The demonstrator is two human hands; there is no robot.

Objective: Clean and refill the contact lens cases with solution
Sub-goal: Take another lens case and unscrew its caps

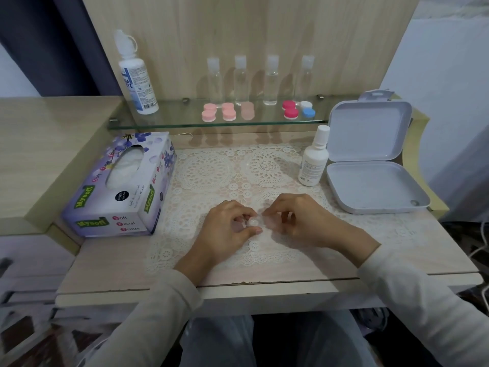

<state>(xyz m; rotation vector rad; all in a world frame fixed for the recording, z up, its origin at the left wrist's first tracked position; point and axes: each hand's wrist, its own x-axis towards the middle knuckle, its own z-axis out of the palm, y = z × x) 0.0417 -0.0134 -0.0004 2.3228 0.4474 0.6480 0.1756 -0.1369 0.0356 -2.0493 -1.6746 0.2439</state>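
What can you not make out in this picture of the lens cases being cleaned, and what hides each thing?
1. Head view: the lens case, gripped by left hand and right hand; fingers cover most of it.
2. Head view: small bottle label print, too small to read.
3. Head view: liquid level in the clear bottles, blurred.

Tissue box (119, 186) is purple floral; lens cases (219, 112) are pink.

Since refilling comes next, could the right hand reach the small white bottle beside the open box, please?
Probably yes: the small white bottle stands upright just beyond the right hand, with only lace mat between. But that hand pinches the lens case, so it must let go first.
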